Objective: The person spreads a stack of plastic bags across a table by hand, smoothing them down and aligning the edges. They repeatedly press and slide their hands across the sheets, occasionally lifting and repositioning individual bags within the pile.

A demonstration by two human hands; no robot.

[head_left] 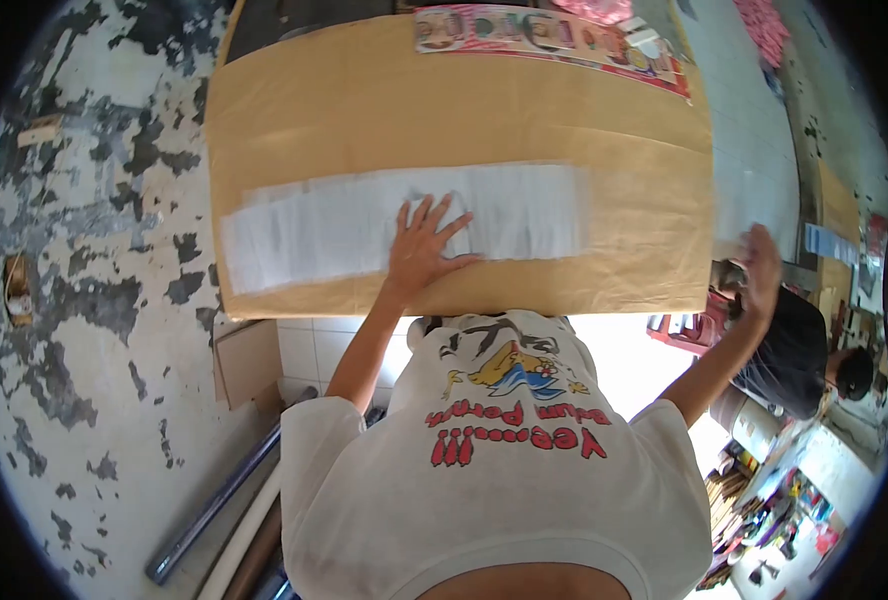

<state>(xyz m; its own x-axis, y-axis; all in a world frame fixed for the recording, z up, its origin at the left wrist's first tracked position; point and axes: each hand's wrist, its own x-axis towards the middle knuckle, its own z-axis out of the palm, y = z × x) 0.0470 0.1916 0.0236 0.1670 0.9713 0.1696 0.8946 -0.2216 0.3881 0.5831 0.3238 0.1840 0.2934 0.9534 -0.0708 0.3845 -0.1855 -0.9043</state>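
Observation:
A long band of thin, whitish sheets (314, 225), overlapping like a fanned stack and perhaps plastic, lies across the table covered in brown paper (384, 120). My left hand (429, 245) rests palm down on the middle of this band, its fingers spread and the thumb pointing right. Out past the table's right edge, my right hand (761, 270) is raised and smeared by motion. A pale blur shows close to its fingers, and I cannot make out whether the hand holds anything. The band's right end looks blurred too.
A printed pink and red strip (544, 35) lies along the table's far edge, with a small white object (642, 38) on it. Rolls and tubes (229, 500) lean at lower left beside a peeling wall (104, 300). Another person in a dark shirt (789, 350) is at right.

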